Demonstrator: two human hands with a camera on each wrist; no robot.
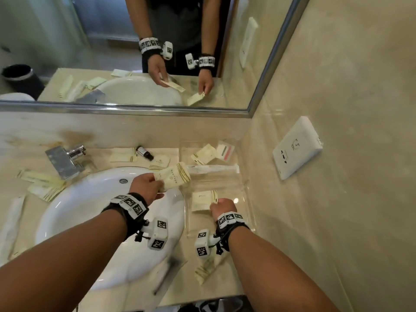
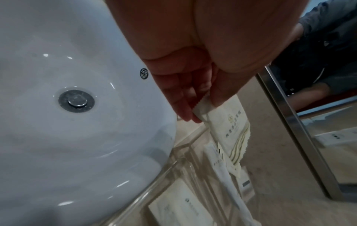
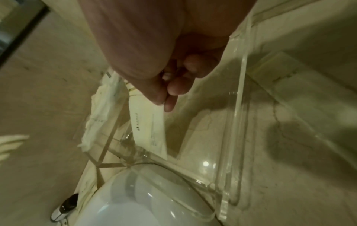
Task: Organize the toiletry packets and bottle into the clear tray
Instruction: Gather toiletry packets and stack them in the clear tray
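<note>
Clear acrylic tray (image 1: 246, 188), right of the sink (image 1: 67, 212): 1 flat packet (image 1: 203, 200) pinched inside it by the right hand (image 1: 222, 208); 1 striped packet (image 1: 174, 177) pinched over its left wall by the left hand (image 1: 145, 184). Packets are best laid flat, unoverlapped. Bottle (image 1: 144, 152) left behind the sink.

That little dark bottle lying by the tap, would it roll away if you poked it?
Probably, a little. The bottle looks round and lies on its side on the smooth counter, so a sideways poke could roll it. It lies near the sink's rim, so it might roll towards the bowl. It is small, so likely light; what it is made of can't be told.
</note>
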